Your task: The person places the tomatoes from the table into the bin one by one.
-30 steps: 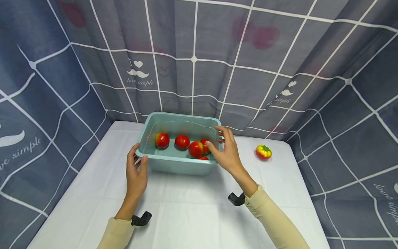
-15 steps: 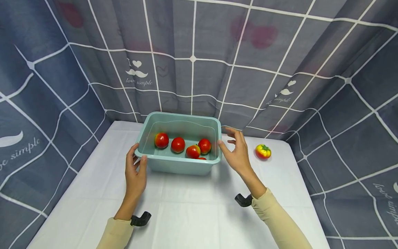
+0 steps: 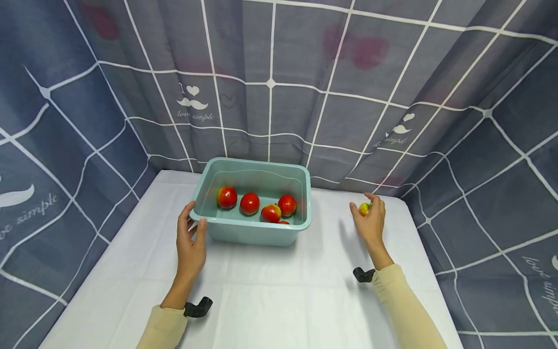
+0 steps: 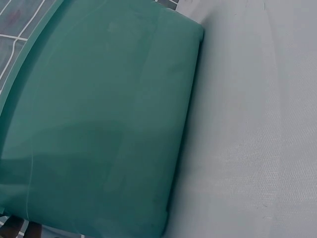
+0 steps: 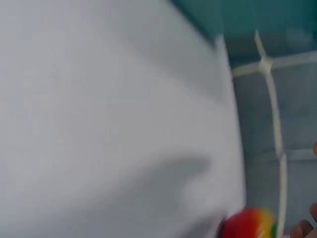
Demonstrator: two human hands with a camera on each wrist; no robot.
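A pale blue-green plastic bin [image 3: 248,234] stands at the back of the table with several red round fruits [image 3: 250,203] inside, tomato-like, some with yellow-green patches. My left hand [image 3: 190,254] holds the bin's front left corner, thumb in front and fingers along the side. In the left wrist view the bin's wall [image 4: 99,109] fills much of the picture. Over to the right, my right hand [image 3: 370,224] is at a small red-and-yellow bell pepper [image 3: 365,209], thumb and fingers apart around it. The hand partly covers the pepper; contact cannot be told. The right wrist view, blurred, shows the pepper [image 5: 245,225] at its bottom edge.
A white cloth [image 3: 261,300] covers the table. Grey checked curtains [image 3: 244,106] close off the back and both sides. Each wrist wears a black camera mount, such as the left one [image 3: 198,307].
My right hand has left the bin's right end and moved right to the bell pepper. The fruits inside the bin shifted slightly, then settled. My left hand has stayed at its corner.
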